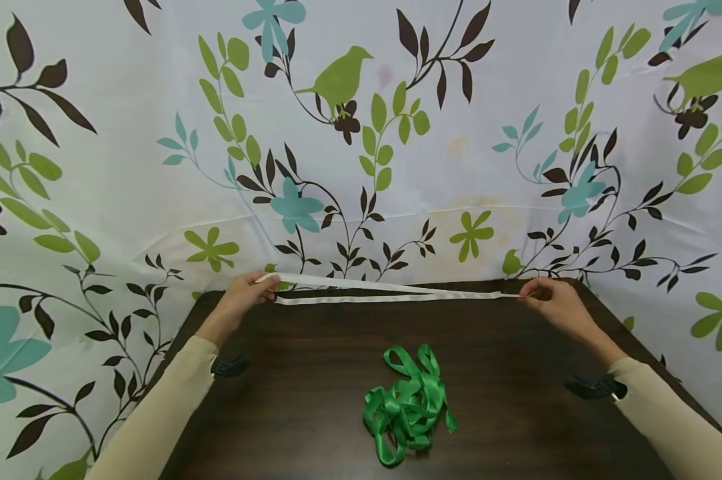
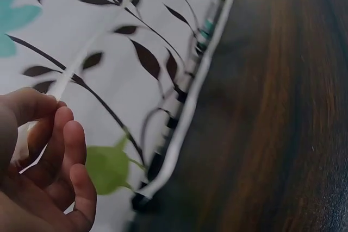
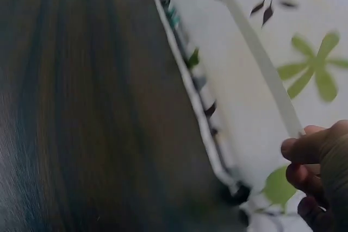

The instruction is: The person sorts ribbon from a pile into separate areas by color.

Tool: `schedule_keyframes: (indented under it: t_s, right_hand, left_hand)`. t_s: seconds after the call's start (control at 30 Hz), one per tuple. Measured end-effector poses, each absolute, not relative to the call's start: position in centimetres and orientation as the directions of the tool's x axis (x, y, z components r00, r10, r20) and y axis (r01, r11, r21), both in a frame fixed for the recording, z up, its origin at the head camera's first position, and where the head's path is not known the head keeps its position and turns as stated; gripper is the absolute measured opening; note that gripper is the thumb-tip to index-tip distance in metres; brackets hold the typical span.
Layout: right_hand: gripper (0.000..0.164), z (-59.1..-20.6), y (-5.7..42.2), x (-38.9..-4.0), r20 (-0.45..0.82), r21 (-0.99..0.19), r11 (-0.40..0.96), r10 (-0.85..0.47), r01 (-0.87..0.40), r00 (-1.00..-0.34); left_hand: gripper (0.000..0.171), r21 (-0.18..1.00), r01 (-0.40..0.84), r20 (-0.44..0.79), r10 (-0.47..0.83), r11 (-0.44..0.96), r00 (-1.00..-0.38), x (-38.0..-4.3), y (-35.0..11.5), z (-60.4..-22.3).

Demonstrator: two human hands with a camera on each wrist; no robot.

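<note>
A narrow white ribbon (image 1: 349, 283) stretches between both hands over the table's far edge. My left hand (image 1: 241, 297) pinches one end between thumb and fingertips; in the left wrist view the ribbon (image 2: 89, 50) runs up and away from that pinch. At the other end, my right hand (image 1: 549, 303) holds it between thumb and forefinger, and the right wrist view shows the ribbon (image 3: 261, 61) pulled straight. Below it, a second white strip (image 1: 361, 299) runs along the far edge of the table. A loose heap of green satin ribbon (image 1: 405, 417) lies nearer the front.
The dark wooden table (image 1: 301, 373) fills the lower middle. Behind it hangs a white cloth (image 1: 349, 200) printed with leaves, flowers and birds, reaching down to the table's back edge. Black wrist devices (image 1: 595, 387) sit at both cuffs.
</note>
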State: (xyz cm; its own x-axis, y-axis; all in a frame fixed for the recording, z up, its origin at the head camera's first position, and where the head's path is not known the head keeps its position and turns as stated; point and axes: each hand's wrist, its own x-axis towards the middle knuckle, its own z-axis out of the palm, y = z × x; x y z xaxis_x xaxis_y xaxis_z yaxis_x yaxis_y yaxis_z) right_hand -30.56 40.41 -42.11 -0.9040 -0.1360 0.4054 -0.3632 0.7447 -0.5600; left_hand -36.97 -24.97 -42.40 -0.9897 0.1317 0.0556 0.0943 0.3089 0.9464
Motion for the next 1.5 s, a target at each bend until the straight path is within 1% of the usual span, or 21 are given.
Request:
schedule_keyframes:
  t_s: [0.17,0.3,0.4,0.5,0.67,0.77,0.83,0.9,1.03,1.2,1.3,1.37,1.5]
  right_hand:
    - [0.005,-44.8,41.4,-32.6,0.451,-0.55,0.768,-0.059,-0.329,-0.891]
    - [0.005,-46.1,41.6,-33.8,0.464,-0.54,0.781,-0.037,-0.315,-0.885]
    - [0.008,-46.9,41.5,-34.5,0.448,-0.551,0.774,-0.041,-0.312,-0.893]
    - [0.009,-47.4,41.2,-34.8,0.406,-0.568,0.767,-0.056,-0.3,-0.912]
    - [0.016,-46.9,41.0,-34.6,0.348,-0.587,0.758,-0.081,-0.284,-0.934]
    - [0.02,-46.3,41.1,-34.5,0.337,-0.591,0.757,-0.084,-0.28,-0.938]
    - [0.021,-45.7,41.3,-34.2,0.341,-0.584,0.764,-0.074,-0.273,-0.937]
    - [0.02,-45.0,41.5,-33.8,0.349,-0.575,0.776,-0.055,-0.26,-0.936]
    - [0.018,-43.1,41.7,-32.1,0.374,-0.561,0.789,-0.028,-0.25,-0.927]
    - [0.019,-40.2,40.9,-28.9,0.406,-0.561,0.769,-0.065,-0.305,-0.912]
    - [0.019,-38.4,39.7,-26.7,0.413,-0.551,0.758,-0.117,-0.35,-0.903]
    - [0.018,-37.3,38.7,-25.2,0.404,-0.516,0.769,-0.17,-0.377,-0.899]
    - [0.017,-35.5,36.5,-22.1,0.366,-0.462,0.754,-0.318,-0.468,-0.874]
  left_hand:
    - [0.043,0.924,0.089,0.052,0.11,0.371,-0.993,-38.1,-24.4,-44.4]
    - [0.036,0.883,0.1,0.063,0.095,0.459,-0.993,-38.6,-23.7,-45.7]
    - [0.031,0.844,0.115,0.078,0.092,0.524,-0.993,-38.8,-23.2,-46.3]
    - [0.03,0.811,0.116,0.087,0.078,0.573,-0.993,-38.7,-22.8,-46.7]
    - [0.028,0.763,0.115,0.083,0.08,0.636,-0.993,-38.4,-22.5,-46.4]
    - [0.031,0.733,0.116,0.071,0.094,0.67,-0.993,-38.1,-22.5,-46.1]
    - [0.03,0.699,0.125,0.073,0.104,0.704,-0.992,-37.7,-22.6,-45.8]
    - [0.032,0.657,0.118,0.067,0.099,0.745,-0.993,-37.2,-22.9,-45.3]
    - [0.044,0.567,0.087,0.066,0.061,0.819,-0.996,-35.7,-23.7,-43.8]
    - [0.054,0.537,0.12,0.1,0.078,0.835,-0.992,-32.9,-24.0,-41.5]
    - [0.05,0.544,0.185,0.135,0.132,0.819,-0.982,-30.8,-23.2,-40.3]
    - [0.045,0.55,0.241,0.156,0.186,0.8,-0.97,-29.4,-22.2,-39.6]
    - [0.037,0.562,0.363,0.18,0.319,0.743,-0.931,-26.8,-19.5,-38.6]
